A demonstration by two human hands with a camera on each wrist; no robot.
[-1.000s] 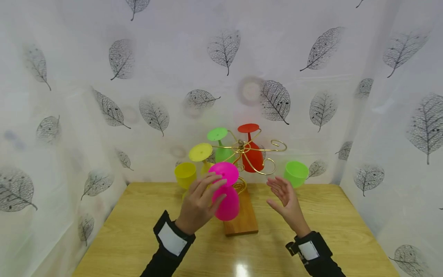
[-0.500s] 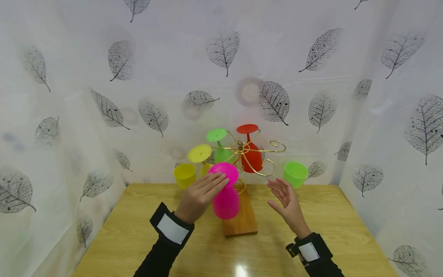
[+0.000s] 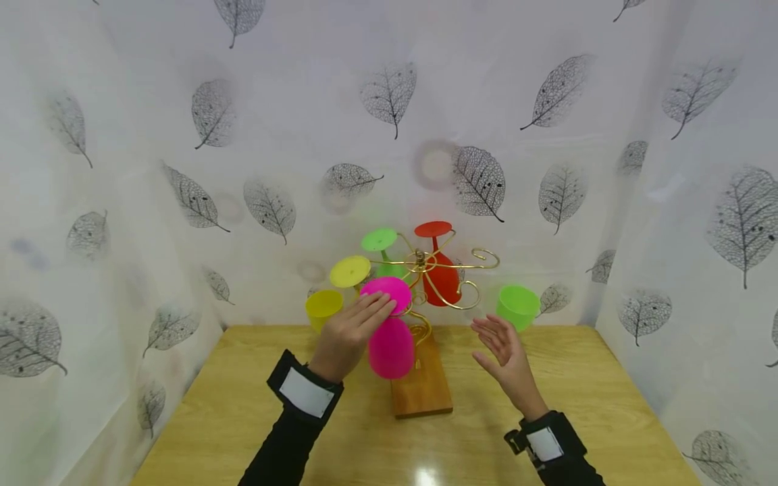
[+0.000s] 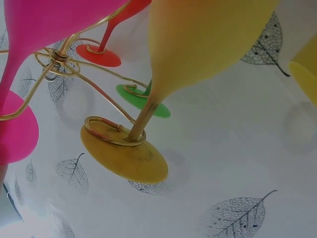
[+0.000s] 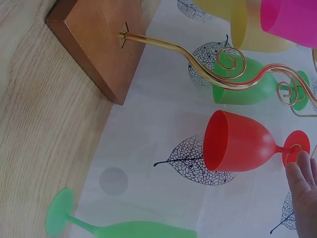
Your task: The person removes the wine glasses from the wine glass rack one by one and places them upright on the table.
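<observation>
A pink plastic goblet (image 3: 392, 347) hangs upside down at the near side of a gold wire rack (image 3: 421, 260), its foot held in a wire loop. My left hand (image 3: 346, 339) touches the top of that foot with extended fingers; its thumb is hidden. Other goblets hang the same way: yellow (image 3: 350, 271), green (image 3: 379, 239) and red (image 3: 442, 283). In the left wrist view the yellow goblet (image 4: 203, 44) sits in its wire loop. My right hand (image 3: 508, 362) is held in the air right of the rack, fingers extended, holding nothing.
The rack stands on a wooden block (image 3: 425, 395) on the light wood table (image 3: 523, 432). A yellow goblet (image 3: 323, 307) stands behind my left hand, and a green one (image 3: 519, 305) beyond my right. Two curled rack arms on the right carry no goblet. A leaf-patterned sheet (image 3: 340, 81) surrounds the table.
My left fingers were spread, with the thumb in front of the pink bowl; now they lie together on its foot. The pink goblet has shifted slightly left. My right hand has barely moved.
</observation>
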